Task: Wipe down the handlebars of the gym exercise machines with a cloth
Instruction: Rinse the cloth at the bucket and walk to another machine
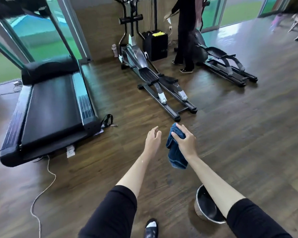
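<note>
- Dark blue cloth, paler stitched hem at the bottom edge, bunched in the right grip.
- Black sleeves behind both grips.
- Brown wood-grain floor beneath, streaked with pale glare.
- Black treadmill with silver-grey ribbed side rails, well left of the left grip.
- Black-and-silver elliptical ahead of the grips.
- Black box with a yellow patch on top, farther ahead.
- Shiny steel bowl, dark inside, brown-blotched outer wall, behind the right grip.
- White cord left of the left grip.
</note>
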Demonstrator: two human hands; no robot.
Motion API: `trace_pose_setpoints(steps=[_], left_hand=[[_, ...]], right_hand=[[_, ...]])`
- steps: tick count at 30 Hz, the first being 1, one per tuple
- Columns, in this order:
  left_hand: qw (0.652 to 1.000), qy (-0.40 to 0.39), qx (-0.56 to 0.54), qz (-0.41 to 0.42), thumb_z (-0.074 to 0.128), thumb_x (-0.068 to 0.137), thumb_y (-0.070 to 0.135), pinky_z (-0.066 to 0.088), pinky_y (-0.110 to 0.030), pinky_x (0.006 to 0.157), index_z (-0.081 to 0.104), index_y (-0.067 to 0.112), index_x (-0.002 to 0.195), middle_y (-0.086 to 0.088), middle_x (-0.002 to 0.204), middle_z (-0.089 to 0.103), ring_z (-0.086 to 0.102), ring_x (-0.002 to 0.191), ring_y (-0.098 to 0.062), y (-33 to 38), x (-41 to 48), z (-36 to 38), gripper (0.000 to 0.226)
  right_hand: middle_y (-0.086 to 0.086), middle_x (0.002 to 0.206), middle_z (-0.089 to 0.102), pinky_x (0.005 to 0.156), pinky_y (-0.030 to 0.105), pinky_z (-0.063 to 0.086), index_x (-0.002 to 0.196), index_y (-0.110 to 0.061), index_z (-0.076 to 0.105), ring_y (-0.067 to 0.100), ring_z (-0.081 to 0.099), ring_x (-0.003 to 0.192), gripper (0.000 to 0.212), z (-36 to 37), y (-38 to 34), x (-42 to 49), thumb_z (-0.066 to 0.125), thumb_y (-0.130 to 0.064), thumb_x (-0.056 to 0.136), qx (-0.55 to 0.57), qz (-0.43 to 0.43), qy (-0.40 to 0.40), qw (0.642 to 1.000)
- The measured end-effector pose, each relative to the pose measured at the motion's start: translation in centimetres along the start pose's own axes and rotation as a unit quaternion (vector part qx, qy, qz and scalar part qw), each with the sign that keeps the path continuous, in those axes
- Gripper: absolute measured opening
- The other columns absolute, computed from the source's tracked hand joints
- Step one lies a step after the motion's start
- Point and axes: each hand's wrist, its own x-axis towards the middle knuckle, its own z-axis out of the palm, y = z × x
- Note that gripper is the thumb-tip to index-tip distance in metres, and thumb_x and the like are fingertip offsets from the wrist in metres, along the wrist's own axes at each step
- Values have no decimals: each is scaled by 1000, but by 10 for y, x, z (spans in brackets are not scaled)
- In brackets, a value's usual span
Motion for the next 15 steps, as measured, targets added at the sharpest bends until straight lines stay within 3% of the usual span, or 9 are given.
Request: trace_pose_setpoints(steps=[7, 15], left_hand=[[997, -74, 12, 34, 36, 102, 25, 26, -31, 113, 38, 14, 143, -5, 149, 37, 36, 135, -17, 39, 134, 12, 43], [985, -153, 30, 80, 37, 101, 22, 26, -29, 111, 39, 11, 142, -6, 147, 39, 36, 135, -18, 91, 258, 89, 42]], right_hand=[[5, 143, 50, 113, 29, 33, 128, -21, 62, 9, 38, 136, 43, 13, -8, 118, 70, -20, 86, 24, 26, 74, 997], [5, 143, 48, 113, 27, 31, 127, -18, 62, 10, 40, 135, 42, -35, 8, 242, 71, -17, 86, -2, 41, 173, 984]])
